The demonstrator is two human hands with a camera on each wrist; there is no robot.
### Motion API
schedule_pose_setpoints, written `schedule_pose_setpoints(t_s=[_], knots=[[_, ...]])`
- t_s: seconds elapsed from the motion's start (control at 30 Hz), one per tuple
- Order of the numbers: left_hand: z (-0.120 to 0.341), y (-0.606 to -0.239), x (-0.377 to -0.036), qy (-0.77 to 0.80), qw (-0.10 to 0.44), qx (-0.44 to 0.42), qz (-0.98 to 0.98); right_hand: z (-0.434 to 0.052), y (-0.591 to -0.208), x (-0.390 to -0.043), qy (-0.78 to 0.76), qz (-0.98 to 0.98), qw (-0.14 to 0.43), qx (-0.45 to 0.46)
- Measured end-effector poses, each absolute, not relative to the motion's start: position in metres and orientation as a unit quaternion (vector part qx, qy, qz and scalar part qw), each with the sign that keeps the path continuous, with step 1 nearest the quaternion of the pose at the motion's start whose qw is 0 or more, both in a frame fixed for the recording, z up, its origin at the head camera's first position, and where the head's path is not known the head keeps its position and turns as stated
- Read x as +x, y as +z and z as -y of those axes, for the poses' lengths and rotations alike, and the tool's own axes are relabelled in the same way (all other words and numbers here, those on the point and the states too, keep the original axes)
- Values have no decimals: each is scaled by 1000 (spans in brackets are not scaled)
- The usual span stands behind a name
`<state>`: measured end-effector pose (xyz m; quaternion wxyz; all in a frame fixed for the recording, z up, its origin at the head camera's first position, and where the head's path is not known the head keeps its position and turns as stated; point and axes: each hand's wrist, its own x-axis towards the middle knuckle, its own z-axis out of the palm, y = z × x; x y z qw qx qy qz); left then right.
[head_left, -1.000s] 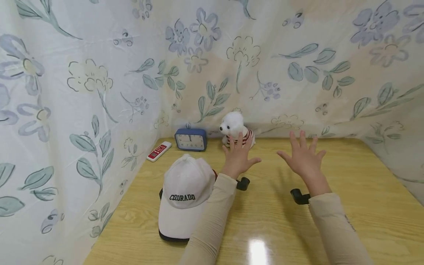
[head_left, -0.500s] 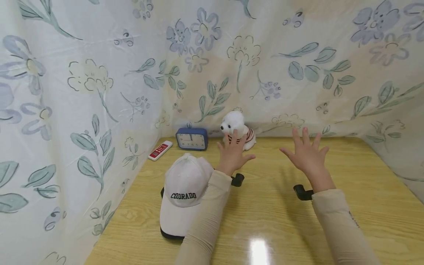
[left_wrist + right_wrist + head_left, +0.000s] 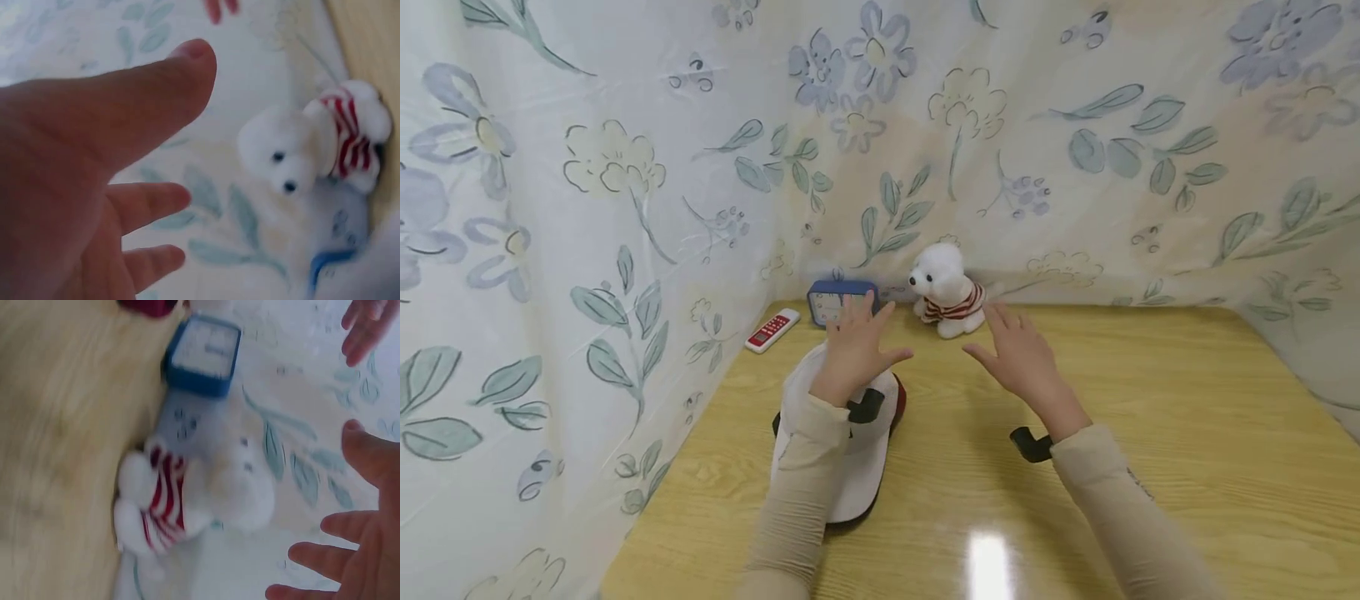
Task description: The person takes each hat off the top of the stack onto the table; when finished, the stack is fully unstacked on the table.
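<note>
Both hands are hanging in the air over the wood-grain table [image 3: 1187, 400], neither gripping anything. Left hand [image 3: 855, 354]: fingers are spreading wide, thumb sticking out to the side, palm holding nothing. In the head view it's covering part of the white baseball cap [image 3: 861, 471] and the right part of the blue alarm clock [image 3: 826, 308]; the right wrist view is showing it well apart from the clock. Right hand [image 3: 1022, 354]: thumb is pointing out, fingers extending straight, also holding nothing. It's hovering near the plush dog [image 3: 947, 287], with a gap showing in the right wrist view.

Dog is sitting upright at the back of the table, wearing a red-and-white striped shirt, facing left toward the clock. Cap is lying with its brim toward the wearer, a dark red part showing at its right side. Red-and-white remote control [image 3: 772, 331] is lying just left of the clock. Floral fabric [image 3: 715, 275] is hanging behind and at left. Beige sleeves [image 3: 801, 492] are covering both forearms.
</note>
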<state>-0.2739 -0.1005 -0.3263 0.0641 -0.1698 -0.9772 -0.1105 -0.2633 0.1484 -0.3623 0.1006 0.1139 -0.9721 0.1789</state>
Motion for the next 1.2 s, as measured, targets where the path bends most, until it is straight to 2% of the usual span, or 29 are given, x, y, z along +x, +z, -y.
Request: schedule_pose_setpoints(t_s=[0.27, 0.4, 0.53, 0.7, 0.9, 1.2], knots=[[183, -330, -244, -225, 69, -204, 950, -88, -381, -267, 294, 937, 89, 167], [216, -350, -229, -292, 65, -178, 938, -63, -393, -270, 311, 932, 68, 175], [241, -381, -212, -324, 49, -116, 938, -43, -403, -269, 341, 924, 37, 172], [254, -419, -188, -369, 21, -17, 929, -29, -415, -267, 422, 893, 17, 157], [254, -445, -167, -408, 37, 43, 911, -26, -425, -267, 537, 837, -42, 97], [254, -455, -170, -424, 36, 84, 901, -19, -431, -266, 594, 802, 6, 67]])
